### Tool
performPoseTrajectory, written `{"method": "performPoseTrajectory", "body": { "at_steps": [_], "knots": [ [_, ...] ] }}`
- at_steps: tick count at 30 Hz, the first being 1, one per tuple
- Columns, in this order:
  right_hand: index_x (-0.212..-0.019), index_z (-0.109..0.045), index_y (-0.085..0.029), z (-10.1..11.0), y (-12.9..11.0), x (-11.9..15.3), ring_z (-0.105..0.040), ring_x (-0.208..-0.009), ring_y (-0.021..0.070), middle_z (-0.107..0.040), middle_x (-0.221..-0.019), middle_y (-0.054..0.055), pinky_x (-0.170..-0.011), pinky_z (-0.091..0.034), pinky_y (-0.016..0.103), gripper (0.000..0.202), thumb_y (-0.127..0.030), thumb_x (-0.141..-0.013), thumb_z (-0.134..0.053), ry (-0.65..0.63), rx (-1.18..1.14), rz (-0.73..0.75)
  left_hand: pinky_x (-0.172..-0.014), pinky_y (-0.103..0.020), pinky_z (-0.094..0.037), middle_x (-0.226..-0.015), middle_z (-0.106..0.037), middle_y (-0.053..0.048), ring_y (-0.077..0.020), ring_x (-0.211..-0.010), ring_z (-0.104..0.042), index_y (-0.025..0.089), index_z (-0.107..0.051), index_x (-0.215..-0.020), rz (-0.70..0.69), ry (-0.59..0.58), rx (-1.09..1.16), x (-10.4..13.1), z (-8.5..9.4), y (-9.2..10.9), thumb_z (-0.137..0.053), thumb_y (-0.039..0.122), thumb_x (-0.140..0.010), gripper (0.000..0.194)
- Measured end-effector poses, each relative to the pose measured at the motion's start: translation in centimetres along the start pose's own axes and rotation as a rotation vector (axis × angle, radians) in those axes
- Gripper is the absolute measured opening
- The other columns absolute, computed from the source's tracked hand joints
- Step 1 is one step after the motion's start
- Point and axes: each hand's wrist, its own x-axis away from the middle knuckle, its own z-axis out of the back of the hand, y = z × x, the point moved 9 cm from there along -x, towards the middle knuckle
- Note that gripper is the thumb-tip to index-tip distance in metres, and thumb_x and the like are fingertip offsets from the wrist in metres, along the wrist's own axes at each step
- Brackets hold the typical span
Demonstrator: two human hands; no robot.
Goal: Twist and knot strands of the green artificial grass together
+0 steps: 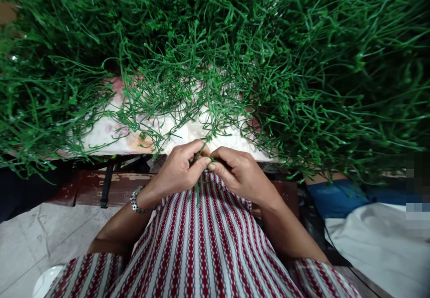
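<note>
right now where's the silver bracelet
In the head view the silver bracelet sits on the left wrist, lower left of centre, just behind the left hand and beside the red-and-white striped cloth.

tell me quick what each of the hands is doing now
Left hand: closed, pinching a thin green stem.
Right hand: closed, fingertips on the same stem.

Landmark: sprig (200, 157). Left hand (179, 171) just left of it, right hand (239, 173) just right, both touching it (fingertips meet over it). Heap of stems (235, 52) behind and above. Cloth (114, 134) behind-left, under the heap. Bundle (379, 240) well right, nearer.
</note>
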Motion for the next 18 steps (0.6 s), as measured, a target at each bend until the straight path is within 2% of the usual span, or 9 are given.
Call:
{"method": "performPoseTrajectory", "body": {
  "at_steps": [3, 6, 8, 10, 12, 14, 15, 18],
  "knots": [
    [-0.084, -0.053, -0.015, -0.5, -0.5, -0.1, -0.05, -0.068, 0.0119, -0.056, -0.075, 0.004, -0.061, -0.036, 0.023, 0.016, -0.027, -0.09, -0.043, -0.038, 0.106, 0.038, -0.056, -0.022, -0.032, -0.059, -0.044, 0.003, -0.0096, -0.057, -0.042, 0.016, -0.049, -0.065, -0.068, -0.06, -0.127, -0.1, -0.3, 0.3, -0.047, 0.014, -0.078, 0.013],
    [-0.074, -0.051, -0.015, -1.0, -0.6, -0.4, -0.046, -0.062, 0.0113, -0.052, -0.066, 0.002, -0.059, -0.034, 0.023, 0.02, -0.026, -0.089, -0.042, -0.072, 0.126, 0.07, -0.051, -0.022, -0.028, -0.054, -0.038, 0.004, -0.0083, -0.052, -0.037, 0.016, -0.048, -0.059, -0.124, -0.089, -0.146, 0.0, -0.3, 0.6, -0.047, 0.01, -0.075, 0.018],
    [-0.067, -0.049, -0.016, -1.2, -0.5, -0.4, -0.042, -0.056, 0.0091, -0.046, -0.059, -0.001, -0.055, -0.031, 0.022, 0.026, -0.027, -0.089, -0.043, -0.092, -0.007, 0.089, -0.05, -0.021, -0.028, -0.052, -0.04, 0.004, -0.0077, -0.05, -0.037, 0.016, -0.05, -0.058, -0.118, -0.119, -0.059, 0.0, -0.2, 0.6, -0.048, 0.009, -0.075, 0.018],
    [-0.063, -0.048, -0.016, -1.1, -0.1, -0.3, -0.038, -0.05, 0.0071, -0.041, -0.054, -0.003, -0.049, -0.029, 0.021, 0.03, -0.03, -0.089, -0.043, -0.129, -0.256, 0.09, -0.049, -0.021, -0.03, -0.053, -0.045, 0.004, -0.0076, -0.05, -0.039, 0.016, -0.054, -0.061, -0.08, -0.131, 0.05, 0.1, 0.3, 0.2, -0.05, 0.012, -0.076, 0.016],
    [-0.063, -0.051, -0.016, -0.5, -0.2, 0.2, -0.038, -0.046, 0.0064, -0.042, -0.052, -0.003, -0.046, -0.029, 0.02, 0.032, -0.034, -0.088, -0.044, -0.153, -0.523, 0.122, -0.049, -0.021, -0.031, -0.054, -0.047, 0.003, -0.008, -0.05, -0.04, 0.016, -0.056, -0.062, -0.041, -0.07, 0.161, 0.1, 1.5, -0.2, -0.053, 0.016, -0.077, 0.015],
    [-0.067, -0.054, -0.017, 0.9, -0.3, 0.7, -0.043, -0.047, 0.0072, -0.048, -0.054, -0.002, -0.047, -0.033, 0.021, 0.029, -0.035, -0.087, -0.046, -0.11, -0.658, 0.164, -0.049, -0.021, -0.031, -0.054, -0.048, 0.003, -0.0083, -0.05, -0.04, 0.016, -0.057, -0.062, -0.012, 0.025, 0.259, -0.1, 2.8, -0.6, -0.056, 0.019, -0.077, 0.016],
    [-0.069, -0.056, -0.017, 1.7, -0.1, 0.7, -0.046, -0.049, 0.0079, -0.051, -0.057, -0.001, -0.049, -0.036, 0.021, 0.026, -0.033, -0.087, -0.047, -0.061, -0.639, 0.16, -0.05, -0.022, -0.031, -0.055, -0.049, 0.002, -0.0086, -0.051, -0.04, 0.016, -0.057, -0.062, 0.003, 0.052, 0.293, -0.3, 3.1, -0.7, -0.058, 0.021, -0.076, 0.015],
    [-0.077, -0.058, -0.017, 3.4, 0.8, 0.5, -0.051, -0.057, 0.01, -0.056, -0.064, 0.002, -0.054, -0.04, 0.023, 0.017, -0.027, -0.087, -0.048, 0.091, -0.375, 0.052, -0.051, -0.022, -0.031, -0.058, -0.049, 0.001, -0.0095, -0.052, -0.041, 0.016, -0.059, -0.066, 0.06, 0.043, 0.372, -1.0, 2.6, -0.9, -0.06, 0.027, -0.076, 0.015]
  ]
}}
